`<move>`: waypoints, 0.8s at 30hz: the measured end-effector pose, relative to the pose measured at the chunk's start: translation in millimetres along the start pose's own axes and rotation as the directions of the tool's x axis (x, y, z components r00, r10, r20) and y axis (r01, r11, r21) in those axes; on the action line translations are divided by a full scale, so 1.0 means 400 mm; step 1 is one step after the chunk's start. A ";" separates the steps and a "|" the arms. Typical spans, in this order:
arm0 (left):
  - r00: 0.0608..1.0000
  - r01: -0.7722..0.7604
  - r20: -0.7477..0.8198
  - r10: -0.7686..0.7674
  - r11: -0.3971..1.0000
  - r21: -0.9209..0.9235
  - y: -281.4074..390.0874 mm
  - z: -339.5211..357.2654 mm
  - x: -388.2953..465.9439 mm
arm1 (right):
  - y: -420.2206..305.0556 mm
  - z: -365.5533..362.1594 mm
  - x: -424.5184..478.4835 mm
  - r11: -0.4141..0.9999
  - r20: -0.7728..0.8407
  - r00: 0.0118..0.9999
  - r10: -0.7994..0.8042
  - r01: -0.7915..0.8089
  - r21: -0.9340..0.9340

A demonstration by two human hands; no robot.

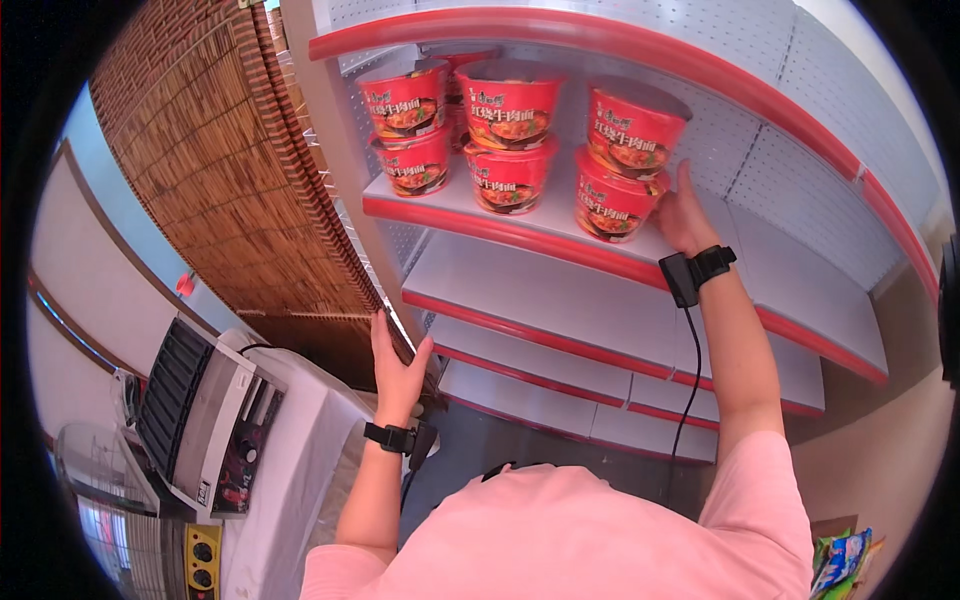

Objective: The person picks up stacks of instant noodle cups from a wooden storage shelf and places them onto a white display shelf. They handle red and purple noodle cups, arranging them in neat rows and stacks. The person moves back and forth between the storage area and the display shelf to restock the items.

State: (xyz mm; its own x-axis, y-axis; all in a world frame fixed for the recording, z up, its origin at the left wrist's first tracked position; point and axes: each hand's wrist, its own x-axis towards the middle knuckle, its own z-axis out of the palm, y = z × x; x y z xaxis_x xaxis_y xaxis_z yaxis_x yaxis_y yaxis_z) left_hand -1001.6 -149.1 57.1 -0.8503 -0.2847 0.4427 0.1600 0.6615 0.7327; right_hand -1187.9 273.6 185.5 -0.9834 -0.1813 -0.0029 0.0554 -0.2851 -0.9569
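Note:
On the shelf, two red instant noodle tubs form a stack, with the upper tub (636,127) tilted slightly over the lower tub (616,199). My right hand (684,214) is at the right side of this stack, against or very near the lower tub. Its thumb points up, and the tub partly hides the other fingers. To the left stand two more front stacks, a middle one (511,120) and a left one (405,124), with further tubs partly hidden behind. My left hand (397,367) is empty, thumb and fingers spread, beside the lower edge of a woven reed blind (202,165).
White metal shelves with red front edges (525,330) curve across the view below the tubs. At left, a roller grill (217,427) stands on a white-clothed table (292,442). A cable hangs from the right wrist strap device (681,279). Colourful snack bags (844,562) lie bottom right.

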 end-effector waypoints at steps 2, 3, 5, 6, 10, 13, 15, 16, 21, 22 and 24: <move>1.000 -0.004 0.022 0.005 1.000 -0.019 0.000 0.004 -0.005 | -0.005 -0.015 -0.017 0.998 -0.089 0.995 0.036 -0.031 0.055; 0.999 -0.002 0.037 0.003 1.000 -0.026 -0.003 0.002 -0.007 | -0.022 -0.007 -0.030 0.996 -0.131 0.990 0.051 -0.040 0.083; 0.997 -0.008 0.080 0.012 0.999 -0.050 -0.014 0.009 -0.014 | -0.040 -0.009 -0.106 0.996 -0.327 0.941 -0.089 0.093 -0.003; 0.993 0.008 0.120 -0.003 0.999 -0.040 -0.020 0.014 -0.021 | -0.038 0.002 -0.162 0.987 -0.421 0.893 -0.159 0.152 -0.051; 0.957 0.084 0.288 -0.015 0.970 -0.229 0.000 0.074 -0.046 | 0.043 0.038 -0.458 0.682 -0.463 0.505 -0.728 0.469 -0.562; 0.871 0.120 0.486 0.071 0.928 -0.351 -0.015 0.179 -0.125 | 0.186 0.051 -0.754 0.494 -0.395 0.484 -0.781 0.090 -0.865; 0.727 0.119 0.670 0.151 0.933 -0.339 0.031 0.230 -0.192 | 0.288 0.068 -0.965 0.530 -0.541 0.521 -0.660 -0.188 -0.827; 0.619 0.096 0.760 0.201 0.940 -0.327 0.080 0.246 -0.229 | 0.334 0.087 -1.082 0.589 -0.661 0.466 -0.589 -0.313 -0.745; 0.003 -0.077 0.869 0.494 0.867 -0.492 0.220 0.280 -0.399 | 0.498 0.302 -1.560 0.779 -0.914 -0.120 -0.388 -0.573 -0.255; -0.102 -0.112 0.839 0.534 0.832 -0.543 0.235 0.298 -0.434 | 0.515 0.333 -1.627 0.783 -0.888 -0.217 -0.406 -0.583 -0.215; -0.269 -0.139 0.781 0.563 0.780 -0.610 0.275 0.328 -0.529 | 0.529 0.397 -1.729 0.804 -0.802 -0.391 -0.450 -0.569 -0.174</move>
State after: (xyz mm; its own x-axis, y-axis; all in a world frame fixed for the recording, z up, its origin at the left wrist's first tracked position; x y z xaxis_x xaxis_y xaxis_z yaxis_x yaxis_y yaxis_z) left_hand -870.0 75.0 -23.6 -0.0731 0.9912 -0.1100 0.5488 0.1321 0.8255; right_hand -468.7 189.1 31.3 0.2213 0.9547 0.1991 0.5742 0.0375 -0.8178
